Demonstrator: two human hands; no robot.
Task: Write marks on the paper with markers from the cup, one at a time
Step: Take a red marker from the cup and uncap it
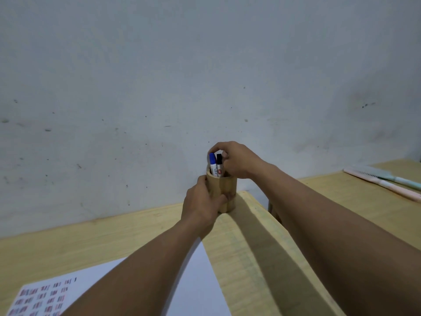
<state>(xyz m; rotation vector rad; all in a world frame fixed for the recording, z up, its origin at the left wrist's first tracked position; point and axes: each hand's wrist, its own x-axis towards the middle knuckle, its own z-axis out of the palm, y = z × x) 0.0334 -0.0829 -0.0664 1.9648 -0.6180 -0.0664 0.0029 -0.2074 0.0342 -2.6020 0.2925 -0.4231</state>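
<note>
A wooden cup (224, 190) stands at the far corner of the wooden table (68, 245), close to the wall. Two markers stick out of it: one with a blue cap (212, 164) and one with a black cap (219, 164). My left hand (201, 207) is wrapped around the cup's left side. My right hand (237, 159) curls over the cup's top, fingers pinching the black-capped marker. A white paper (196, 281) lies near me on the table, with rows of red, blue and black marks at its lower left; my left forearm covers part of it.
A blank, scuffed wall rises right behind the cup. A second wooden surface (355, 190) lies to the right, separated by a gap, with a pink and teal long-handled object (385, 181) on it.
</note>
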